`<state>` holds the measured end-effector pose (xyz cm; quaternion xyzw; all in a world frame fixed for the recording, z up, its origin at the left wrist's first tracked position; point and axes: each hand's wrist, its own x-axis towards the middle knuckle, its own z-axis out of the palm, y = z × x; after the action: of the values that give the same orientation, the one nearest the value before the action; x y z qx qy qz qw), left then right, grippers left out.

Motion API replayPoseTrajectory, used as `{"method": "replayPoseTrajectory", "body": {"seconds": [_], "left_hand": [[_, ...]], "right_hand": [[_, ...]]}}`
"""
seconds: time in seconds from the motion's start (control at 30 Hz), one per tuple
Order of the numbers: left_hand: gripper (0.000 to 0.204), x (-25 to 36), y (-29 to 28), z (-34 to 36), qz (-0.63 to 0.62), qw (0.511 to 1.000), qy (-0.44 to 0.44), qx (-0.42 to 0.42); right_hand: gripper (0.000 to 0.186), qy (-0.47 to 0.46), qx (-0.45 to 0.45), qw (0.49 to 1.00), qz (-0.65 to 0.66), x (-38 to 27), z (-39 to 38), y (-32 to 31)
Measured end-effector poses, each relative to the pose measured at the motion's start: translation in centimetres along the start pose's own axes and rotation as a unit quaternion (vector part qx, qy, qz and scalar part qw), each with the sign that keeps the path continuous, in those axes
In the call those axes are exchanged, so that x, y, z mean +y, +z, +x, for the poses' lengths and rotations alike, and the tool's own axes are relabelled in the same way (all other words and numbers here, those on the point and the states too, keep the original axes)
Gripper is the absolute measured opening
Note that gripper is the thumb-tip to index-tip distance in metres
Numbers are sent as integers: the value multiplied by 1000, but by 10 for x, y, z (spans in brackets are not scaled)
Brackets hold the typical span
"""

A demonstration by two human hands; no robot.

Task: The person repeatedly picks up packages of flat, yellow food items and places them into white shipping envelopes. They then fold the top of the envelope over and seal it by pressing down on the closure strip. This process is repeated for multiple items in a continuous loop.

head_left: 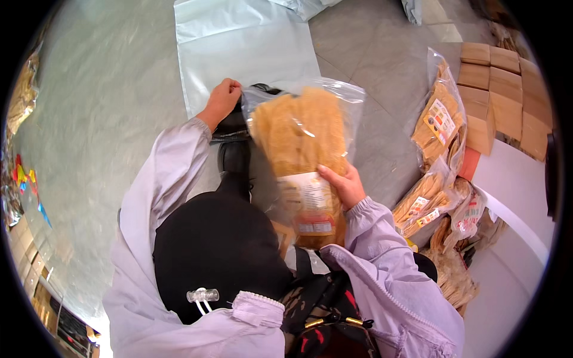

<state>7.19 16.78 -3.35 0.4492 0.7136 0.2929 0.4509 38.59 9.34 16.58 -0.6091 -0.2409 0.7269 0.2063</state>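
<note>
My right hand (340,184) grips the lower right side of a clear zip bag (295,122) of flat golden-brown dried food with a white and red label. My left hand (221,101) has its fingers pinched on the top edge of a black plastic bag (230,126), just left of the clear bag's top corner, which overlaps it. A large pale grey plastic bag (245,42) lies flat on the floor (107,113) beyond both hands. A black shoe (233,161) shows below the black bag.
Several bagged bundles of dried food (439,122) lie at the right, beside stacked brown cartons (504,89) and a white board (513,197). At the far left are shiny packages (27,89) and small colourful pieces (24,179).
</note>
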Motion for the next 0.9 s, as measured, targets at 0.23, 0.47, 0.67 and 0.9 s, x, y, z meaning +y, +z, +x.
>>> {"method": "replayPoseTrajectory", "body": {"seconds": [0.23,0.47,0.67,0.9], "left_hand": [[26,62,-33,-9,-46,999,-19,-17],[23,73,-38,2,-188,982,-30,0],[20,88,-34,-33,-172,982,62,-37],[18,100,-43,-39,-130,977,157,-57]], "right_hand": [[47,-103,-57,984,-135,-5,44,57],[46,-25,-277,917,-285,-24,90,83],[39,163,-239,957,-39,-43,136,85],[35,68,-348,932,-74,-14,134,118]]}}
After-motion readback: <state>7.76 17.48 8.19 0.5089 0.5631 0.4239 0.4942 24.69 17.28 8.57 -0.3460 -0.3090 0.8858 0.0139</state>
